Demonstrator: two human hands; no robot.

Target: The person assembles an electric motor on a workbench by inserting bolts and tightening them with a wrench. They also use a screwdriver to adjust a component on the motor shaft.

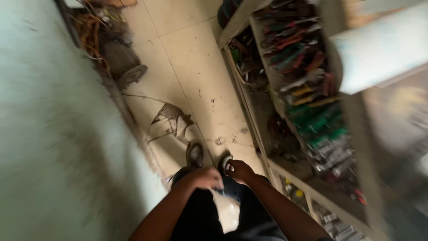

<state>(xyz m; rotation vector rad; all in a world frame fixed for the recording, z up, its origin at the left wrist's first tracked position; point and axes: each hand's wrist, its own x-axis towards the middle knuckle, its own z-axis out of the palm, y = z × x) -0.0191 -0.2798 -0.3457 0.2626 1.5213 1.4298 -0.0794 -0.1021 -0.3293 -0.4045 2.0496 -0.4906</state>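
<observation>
The picture is blurred by motion. My left hand [204, 178] is curled closed in front of my waist, and a pale white sheet or bag [226, 210] hangs down from under it. My right hand [241, 171] is close beside it, almost touching, with its fingertips pinched on a small white object [229, 167]. What that object is cannot be made out. Both forearms reach in from the bottom edge. Below the hands are my dark trousers and my two shoes [195, 154] on the floor.
I stand in a narrow aisle of cream floor tiles, with a cracked, broken tile [171, 120] just ahead. A pale green wall [49, 134] runs along the left. Shelves [307, 102] packed with hand tools line the right. A motor and tangled wires [117, 53] lie at the far left.
</observation>
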